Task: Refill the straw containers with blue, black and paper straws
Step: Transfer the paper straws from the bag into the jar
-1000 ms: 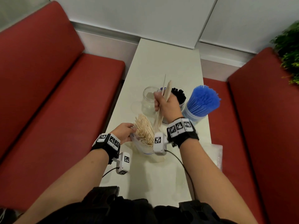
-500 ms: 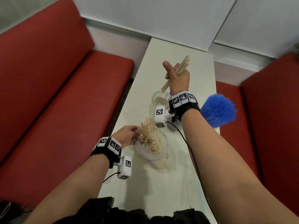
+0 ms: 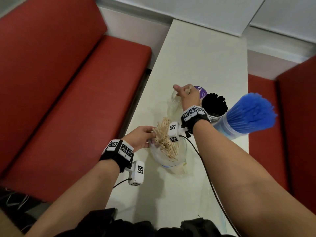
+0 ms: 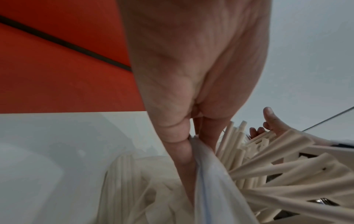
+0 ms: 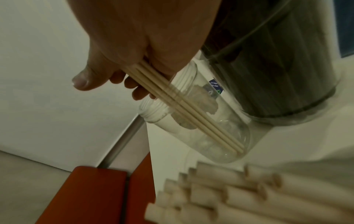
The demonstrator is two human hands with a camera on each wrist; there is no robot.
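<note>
**Light jar could tip as straws go in**

The right hand (image 5: 134, 45) grips a few paper straws (image 5: 184, 115), their tips inside the clear jar (image 3: 175, 104) on the worktop (image 3: 205, 57). Angled straws may lever it over. The left hand (image 3: 140, 138) pinches the supply bag (image 4: 210, 174).

café booth, red benches (image 3: 68, 82), straw jars (image 3: 213, 108)

surface: long narrow white table (image 3: 201, 53) between red benches | near middle: clear plastic bag of paper straws (image 3: 166, 142) | beyond it: clear jar (image 3: 174, 103) | toward right edge: black-straw container (image 3: 214, 106), blue-straw container (image 3: 239, 120) | far end bare
</note>
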